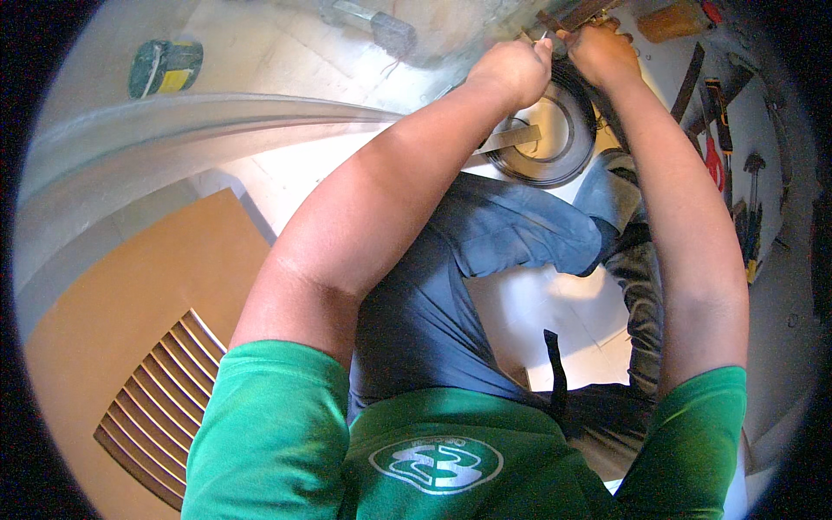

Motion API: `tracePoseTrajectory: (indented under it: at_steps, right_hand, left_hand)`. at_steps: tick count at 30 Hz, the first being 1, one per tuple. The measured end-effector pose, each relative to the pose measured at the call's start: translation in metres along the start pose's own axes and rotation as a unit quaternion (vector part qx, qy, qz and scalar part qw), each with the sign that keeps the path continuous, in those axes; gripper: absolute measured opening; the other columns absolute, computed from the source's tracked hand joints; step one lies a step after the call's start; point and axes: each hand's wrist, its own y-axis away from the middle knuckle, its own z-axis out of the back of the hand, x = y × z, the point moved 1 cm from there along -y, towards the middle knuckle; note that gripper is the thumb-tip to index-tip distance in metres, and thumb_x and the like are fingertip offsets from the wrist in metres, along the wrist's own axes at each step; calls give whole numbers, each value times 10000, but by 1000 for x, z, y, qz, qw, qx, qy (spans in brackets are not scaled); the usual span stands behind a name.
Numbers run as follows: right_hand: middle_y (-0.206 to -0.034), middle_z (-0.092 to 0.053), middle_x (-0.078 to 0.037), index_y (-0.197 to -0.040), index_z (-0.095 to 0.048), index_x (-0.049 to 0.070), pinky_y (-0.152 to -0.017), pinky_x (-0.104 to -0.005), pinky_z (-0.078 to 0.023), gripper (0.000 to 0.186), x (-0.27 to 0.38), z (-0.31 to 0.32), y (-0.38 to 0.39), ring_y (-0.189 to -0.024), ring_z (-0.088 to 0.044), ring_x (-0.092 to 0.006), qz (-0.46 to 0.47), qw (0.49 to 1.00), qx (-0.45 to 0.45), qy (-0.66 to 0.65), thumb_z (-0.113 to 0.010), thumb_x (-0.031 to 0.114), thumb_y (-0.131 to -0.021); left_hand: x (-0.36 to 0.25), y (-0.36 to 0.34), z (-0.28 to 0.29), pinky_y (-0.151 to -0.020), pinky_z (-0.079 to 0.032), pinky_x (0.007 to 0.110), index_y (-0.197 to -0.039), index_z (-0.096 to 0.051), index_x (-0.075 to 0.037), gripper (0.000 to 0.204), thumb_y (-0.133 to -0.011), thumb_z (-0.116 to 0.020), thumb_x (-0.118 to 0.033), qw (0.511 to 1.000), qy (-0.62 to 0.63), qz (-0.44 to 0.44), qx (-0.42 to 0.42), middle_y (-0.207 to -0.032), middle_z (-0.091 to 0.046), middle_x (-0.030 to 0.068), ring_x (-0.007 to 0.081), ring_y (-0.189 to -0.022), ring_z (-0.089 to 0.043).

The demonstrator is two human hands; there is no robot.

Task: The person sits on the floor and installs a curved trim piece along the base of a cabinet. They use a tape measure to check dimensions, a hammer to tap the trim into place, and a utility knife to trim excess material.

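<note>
We see both bare hands at work just beyond the dark coil (586, 132), our landmark. The left hand (513, 71) sits at its far left edge, fingers curled and thumb pressed toward them; a small pale bit shows at the thumb tip, but we cannot tell what it pinches. The right hand (602, 54) is beyond the coil's right side, fingers bent near a brown strip (582, 15), which lies on the coil's far side; we cannot tell whether they close on it. A flat strip (518, 137) overlaps the coil's left part. Right of the coil lie a red-handled tool (713, 163) and a hammer (753, 186); well left of it are a black-and-yellow container (165, 69) and, nearer us, a brown slatted panel (113, 308).
</note>
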Motion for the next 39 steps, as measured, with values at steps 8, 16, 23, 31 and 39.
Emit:
tracePoseTrajectory:
  at_steps: [8,16,23,31,39]
  right_hand:
    - [-1169,-690,-256,-1114,-735,49,-955,-522,-518,601,-1,-3,-2,-1093,-663,-442,-3,1000,5,-14,-473,575,-987]
    - [-1163,-681,-280,-1108,-723,14,-945,-530,-522,624,-2,-2,0,-1085,-666,-437,0,1000,-2,-14,-467,571,-992]
    - [-1156,-686,-279,-1105,-728,19,-935,-539,-522,602,-2,-5,1,-1074,-669,-444,22,999,-29,0,-465,551,-1001]
    - [-1110,-711,-245,-1012,-753,8,-917,-492,-538,423,7,12,13,-1018,-687,-427,17,1000,-5,-13,-564,382,-958]
    - [-1126,-708,-245,-1048,-752,8,-941,-467,-533,430,10,12,14,-1061,-679,-415,-23,1000,1,-19,-570,388,-961]
  left_hand:
    - [9,-5,-8,-1030,-472,503,-1114,-692,48,646,-1071,-246,-418,1000,-7,-6,-8,-1191,-666,274,437,-1136,-624]
    - [19,-17,-10,-1021,-480,504,-1115,-690,45,670,-1072,-240,-450,999,-30,-27,-11,-1186,-667,276,443,-1126,-627]
    - [13,-27,-7,-1039,-470,500,-1154,-690,34,674,-1072,-233,-455,999,-24,-1,32,-1225,-656,274,440,-1161,-618]
    - [7,-32,-10,-1062,-460,486,-1173,-690,30,656,-1071,-236,-432,999,-20,20,25,-1249,-653,261,424,-1193,-608]
    - [2,-27,-7,-1045,-470,483,-1150,-697,31,663,-1063,-251,-452,999,-36,14,-8,-1204,-660,278,430,-1164,-621]
